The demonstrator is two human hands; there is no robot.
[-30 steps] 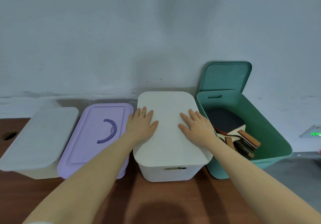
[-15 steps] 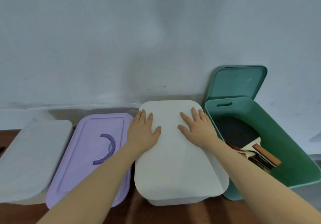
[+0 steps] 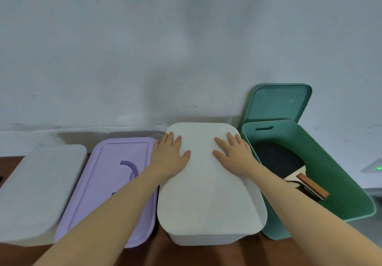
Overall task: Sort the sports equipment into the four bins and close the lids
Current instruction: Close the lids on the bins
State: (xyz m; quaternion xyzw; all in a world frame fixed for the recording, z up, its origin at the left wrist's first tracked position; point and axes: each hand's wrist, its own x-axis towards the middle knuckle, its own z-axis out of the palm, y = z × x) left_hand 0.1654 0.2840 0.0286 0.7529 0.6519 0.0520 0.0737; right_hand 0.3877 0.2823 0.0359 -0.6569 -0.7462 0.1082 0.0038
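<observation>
Both hands, left (image 3: 168,158) and right (image 3: 234,155), press flat with straight fingers on the white rectangular plastic lid (image 3: 208,191).

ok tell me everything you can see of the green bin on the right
The green bin looks like smooth matte plastic with rounded corners and a slot handle in its far wall. It stands open at the right end of the row, beside the white bin. Its green lid stands upright behind it, against the wall. Inside lie table tennis paddles, one with a dark face and wooden handle. Neither hand touches it.
</observation>
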